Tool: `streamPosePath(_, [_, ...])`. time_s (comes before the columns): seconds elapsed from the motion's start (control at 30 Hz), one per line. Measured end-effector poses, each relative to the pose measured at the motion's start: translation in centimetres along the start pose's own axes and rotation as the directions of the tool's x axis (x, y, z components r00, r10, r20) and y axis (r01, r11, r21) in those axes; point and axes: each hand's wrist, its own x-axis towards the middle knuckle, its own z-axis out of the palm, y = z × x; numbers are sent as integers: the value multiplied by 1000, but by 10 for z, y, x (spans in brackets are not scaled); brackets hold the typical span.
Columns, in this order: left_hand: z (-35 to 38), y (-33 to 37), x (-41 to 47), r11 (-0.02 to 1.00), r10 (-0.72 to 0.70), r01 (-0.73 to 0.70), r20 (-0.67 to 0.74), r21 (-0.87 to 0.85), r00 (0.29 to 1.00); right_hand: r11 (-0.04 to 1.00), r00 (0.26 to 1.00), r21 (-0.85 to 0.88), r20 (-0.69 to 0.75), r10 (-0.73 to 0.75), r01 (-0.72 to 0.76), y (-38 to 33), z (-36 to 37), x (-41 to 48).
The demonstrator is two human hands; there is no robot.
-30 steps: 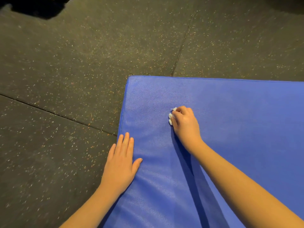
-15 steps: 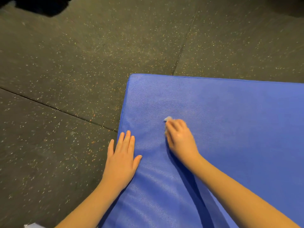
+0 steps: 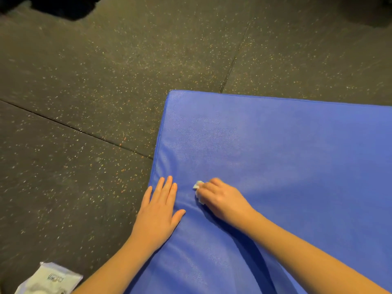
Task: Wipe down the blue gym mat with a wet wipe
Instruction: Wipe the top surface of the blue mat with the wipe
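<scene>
The blue gym mat (image 3: 286, 149) lies on the dark floor and fills the right and lower part of the head view; its far left corner is near the middle. My right hand (image 3: 222, 198) grips a small crumpled white wet wipe (image 3: 198, 185) and holds it against the mat close to the left edge. Only a bit of the wipe sticks out past the curled fingers. My left hand (image 3: 159, 211) rests flat on the mat beside its left edge, fingers straight and together, just left of the wipe.
Dark speckled rubber floor tiles (image 3: 84, 102) with seams surround the mat on the left and far side. A white wet wipe packet (image 3: 48, 280) lies on the floor at the bottom left corner. A dark shape (image 3: 63, 5) sits at the top left.
My right hand has dragged the wipe back toward me and to the left across the mat, ending near my left hand. The left hand stayed flat. The packet has come into view.
</scene>
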Motion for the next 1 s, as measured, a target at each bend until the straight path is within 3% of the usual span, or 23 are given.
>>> streamPosePath(0.07, [-1, 1, 1, 1000, -1, 1, -3, 8, 1000, 986, 981, 24, -91, 169, -167, 14, -8, 2])
streamPosePath(0.13, [-5, 4, -1, 1000, -8, 8, -11, 17, 1000, 899, 866, 103, -242, 439, -427, 30, -13, 2])
streamPosePath(0.17, [-7, 6, -4, 1000, -16, 16, -8, 18, 1000, 864, 815, 153, -287, 503, -479, 30, -12, 0])
streamPosePath(0.2, [-8, 8, -7, 1000, -20, 20, 1, 18, 1000, 868, 813, 170, -304, 497, -467, 23, -8, -1])
streamPosePath(0.23, [-8, 10, -10, 1000, -21, 21, 10, 20, 1000, 900, 855, 156, -280, 436, -408, 8, -3, -3])
streamPosePath(0.3, [-4, 12, -18, 1000, -17, 17, 18, 27, 1000, 979, 972, 95, -134, 193, -182, -19, 5, -14])
streamPosePath(0.37, [0, 14, -25, 999, -16, 15, 14, 28, 1000, 999, 1000, 36, -15, 19, -18, -19, 0, -22])
streamPosePath(0.4, [1, 15, -28, 999, -15, 15, 15, 30, 1000, 999, 999, 14, -9, 36, -36, -11, -5, -22])
streamPosePath(0.47, [1, 16, -33, 999, -15, 14, 12, 32, 1000, 969, 958, 12, -146, 247, -248, 9, -10, -22])
streamPosePath(0.53, [0, 17, -38, 999, -20, 19, 22, 37, 1000, 881, 832, 101, -295, 470, -461, 14, -10, -22])
streamPosePath(0.57, [-1, 18, -40, 999, -18, 17, 24, 39, 1000, 871, 816, 126, -309, 489, -474, 6, -8, -22])
streamPosePath(0.6, [-1, 19, -42, 999, -13, 12, 26, 39, 1000, 887, 846, 137, -268, 461, -440, -8, -3, -24])
streamPosePath(0.7, [-2, 21, -50, 1000, -4, 2, 62, 31, 998, 976, 980, 125, -70, 186, -176, -47, 5, -41])
streamPosePath(0.77, [-4, 22, -55, 1000, -5, 4, 56, 15, 998, 989, 994, 103, -13, 108, -106, -40, 1, -48])
streamPosePath(0.83, [-8, 25, -59, 999, -26, 27, 53, -25, 998, 962, 963, 111, -78, 259, -250, -22, -3, -52])
streamPosePath(0.9, [-8, 23, -62, 990, -128, 131, 64, -58, 990, 877, 863, 175, -173, 474, -447, -15, -7, -55])
streamPosePath(0.93, [-9, 22, -63, 975, -201, 205, 57, -87, 978, 848, 825, 182, -202, 528, -498, -21, -7, -56])
streamPosePath(1.0, [-14, 22, -66, 907, -357, 367, 83, -209, 930, 861, 840, 166, -196, 506, -480, -40, -1, -62])
